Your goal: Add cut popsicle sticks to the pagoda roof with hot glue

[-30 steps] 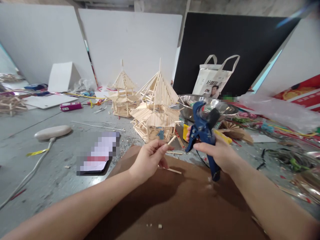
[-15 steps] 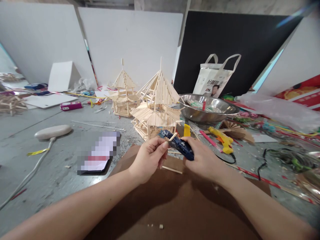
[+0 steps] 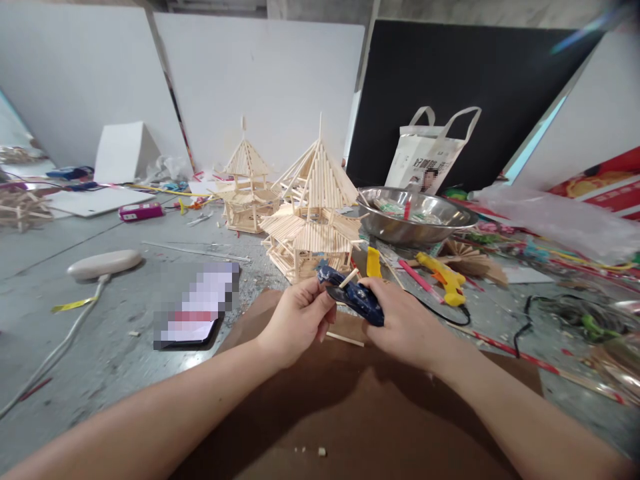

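My left hand [image 3: 300,313] is closed in a pinch near the middle of the view. A short end of a thin wooden stick [image 3: 349,278] sticks out just beyond its fingertips, across the shears. My right hand [image 3: 403,320] wraps round blue shears [image 3: 364,300], whose dark blade lies against the stick by my left fingers. How far the jaws are apart, I cannot make out. Straight behind the hands stands a pavilion model [image 3: 317,227] built of wooden sticks, with a pointed roof. A smaller stick pavilion [image 3: 245,190] is to its left.
A loose stick [image 3: 345,340] lies on the brown board [image 3: 350,413] under my hands. Left are a phone [image 3: 200,303] and a white corded device [image 3: 105,265]. Right are a yellow glue gun [image 3: 445,277], a metal bowl [image 3: 420,230] and a white bag [image 3: 425,157].
The shears and my right hand have shifted slightly left and down, and the dark blade now shows more plainly beside the stick. Both hands keep their hold.
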### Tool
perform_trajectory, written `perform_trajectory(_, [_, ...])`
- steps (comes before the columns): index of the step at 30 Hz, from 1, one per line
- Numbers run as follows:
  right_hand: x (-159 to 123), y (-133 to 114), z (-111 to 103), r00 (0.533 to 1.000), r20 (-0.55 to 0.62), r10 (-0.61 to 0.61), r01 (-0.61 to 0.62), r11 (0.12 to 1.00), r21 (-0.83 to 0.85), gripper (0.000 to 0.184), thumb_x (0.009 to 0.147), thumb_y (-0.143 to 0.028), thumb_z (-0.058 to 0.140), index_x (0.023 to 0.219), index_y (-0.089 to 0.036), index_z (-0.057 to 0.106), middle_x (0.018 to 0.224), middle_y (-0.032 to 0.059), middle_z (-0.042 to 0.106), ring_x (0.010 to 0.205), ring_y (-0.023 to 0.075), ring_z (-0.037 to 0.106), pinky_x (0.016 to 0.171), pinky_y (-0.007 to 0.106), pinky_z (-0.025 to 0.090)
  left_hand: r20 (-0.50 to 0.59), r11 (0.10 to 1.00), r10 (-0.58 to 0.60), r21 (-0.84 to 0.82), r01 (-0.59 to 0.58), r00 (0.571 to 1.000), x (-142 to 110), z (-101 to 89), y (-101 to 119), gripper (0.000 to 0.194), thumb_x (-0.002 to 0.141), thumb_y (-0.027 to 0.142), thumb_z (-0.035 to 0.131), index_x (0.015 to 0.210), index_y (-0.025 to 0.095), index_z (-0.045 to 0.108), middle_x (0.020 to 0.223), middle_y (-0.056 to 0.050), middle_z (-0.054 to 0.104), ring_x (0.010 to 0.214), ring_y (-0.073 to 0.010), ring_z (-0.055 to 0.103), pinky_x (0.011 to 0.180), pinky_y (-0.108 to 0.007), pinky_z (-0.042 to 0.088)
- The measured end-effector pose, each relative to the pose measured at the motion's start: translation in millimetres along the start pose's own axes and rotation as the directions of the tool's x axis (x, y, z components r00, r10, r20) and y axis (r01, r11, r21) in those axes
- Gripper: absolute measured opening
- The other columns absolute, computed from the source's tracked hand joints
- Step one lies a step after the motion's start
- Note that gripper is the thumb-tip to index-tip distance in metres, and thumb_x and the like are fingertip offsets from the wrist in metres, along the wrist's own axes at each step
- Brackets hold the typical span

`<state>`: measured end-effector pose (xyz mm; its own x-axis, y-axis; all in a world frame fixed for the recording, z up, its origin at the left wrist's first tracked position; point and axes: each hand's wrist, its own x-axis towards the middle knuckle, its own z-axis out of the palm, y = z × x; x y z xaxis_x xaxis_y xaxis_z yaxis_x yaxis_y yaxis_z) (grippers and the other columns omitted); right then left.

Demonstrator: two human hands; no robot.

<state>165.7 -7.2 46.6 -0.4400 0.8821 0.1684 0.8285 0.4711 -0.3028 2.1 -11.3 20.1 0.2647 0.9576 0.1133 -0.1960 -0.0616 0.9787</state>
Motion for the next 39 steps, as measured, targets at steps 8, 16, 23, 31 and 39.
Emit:
perform_trajectory(8, [0.7,2.3,1.0,1.000,0.021,-0.005,0.005,1.000,0.003,0.035,0.060,-0.017,0.045,0.095,-0.017,0.046,0.091,0.0065,0.054,0.082,0.0198,0.048,0.071,0.031,0.034,-0.007,1.000,-0.011,0.013,0.011,1.000,0.9,-0.2,-2.5,0.029,0.076,0.038,0.048,0.060,0.015,0.040,0.047,0.007,0.044,0.029,-0.0004,0.036,0.030,-0.015,0.023])
perform_trajectory(16, [-0.4,3.6,2.6,1.000,0.025,0.001,-0.001,1.000,0.005,0.030,0.061,-0.018,0.045,0.091,-0.018,0.046,0.087,0.0052,0.055,0.077,0.0179,0.049,0.067,0.028,0.033,-0.001,1.000,-0.008,0.030,0.008,1.000,0.8,-0.9,-2.7,0.029,0.076,0.037,0.048,0.059,0.015,0.040,0.046,0.008,0.043,0.029,-0.0005,0.036,0.030,-0.015,0.023])
perform_trajectory(23, [-1.8,0.4,1.3,0.998,0.055,0.021,-0.017,0.997,-0.072,0.022,0.062,-0.018,0.044,0.084,-0.019,0.045,0.077,0.0030,0.057,0.069,0.0165,0.050,0.060,0.026,0.031,-0.002,0.994,0.021,0.108,-0.021,1.000,0.7,0.3,-1.5,0.030,0.077,0.038,0.046,0.058,0.015,0.039,0.042,0.008,0.040,0.029,-0.0006,0.032,0.030,-0.016,0.020])
perform_trajectory(31, [-0.6,1.6,4.8,0.998,0.033,0.045,-0.041,0.993,-0.114,0.016,0.063,-0.022,0.044,0.079,-0.020,0.044,0.071,0.0017,0.057,0.064,0.0161,0.051,0.055,0.025,0.029,-0.020,0.934,0.132,0.338,-0.117,0.991,-0.1,-2.0,-3.7,0.019,0.077,0.030,0.046,0.065,0.015,0.045,0.043,0.008,0.039,0.035,-0.0022,0.032,0.037,-0.016,0.024])
perform_trajectory(39, [-1.4,-1.5,5.0,0.997,0.044,0.070,-0.064,0.991,-0.118,0.014,0.065,-0.023,0.045,0.078,-0.018,0.045,0.073,0.0043,0.058,0.065,0.0170,0.052,0.056,0.025,0.030,-0.049,0.755,0.242,0.637,-0.156,0.969,-3.0,-4.3,-1.1,0.028,0.080,0.031,0.040,0.057,0.016,0.046,0.045,0.004,0.041,0.043,-0.0052,0.038,0.044,-0.017,0.027])
